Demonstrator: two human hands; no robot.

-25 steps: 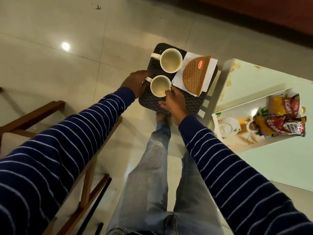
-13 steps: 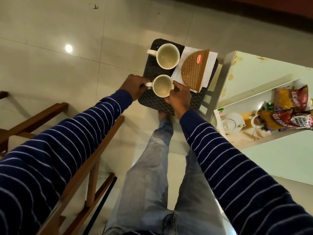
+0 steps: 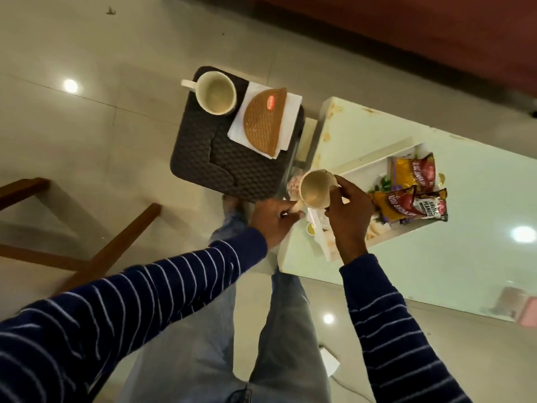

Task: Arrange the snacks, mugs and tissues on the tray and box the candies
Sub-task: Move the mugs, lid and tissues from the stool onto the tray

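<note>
A mug (image 3: pixel 315 189) is held in the air between a dark textured stool top (image 3: pixel 220 167) and a white table (image 3: pixel 436 216), tipped so that its mouth faces up toward the camera. It is grasped by both hands: the right hand (image 3: pixel 347 212) is curled round its rim and right side, and its handle, at the lower left, appears to be pinched by the left hand (image 3: pixel 273 219) (the fingertips themselves are partly hidden behind the mug).

A white tray (image 3: pixel 374 167) lies on the table just to the right of the mug and beyond the right hand, with its long axis running diagonally from near left to far right. Three snack packets (image 3: pixel 412 190) are already piled at its far end, while its near end is largely covered by the hands, so its contents there cannot be made out. The right hand is judged to be the nearer one to the tray, so a short carry to the right and down is what seems called for.

A second mug (image 3: pixel 216 93) is left on the stool top at its far corner, well apart from the hands, its handle pointing left. Beside it a brown woven holder (image 3: pixel 264 120) rests on white tissues (image 3: pixel 290 123). Both would have to be fetched from the left.
</note>
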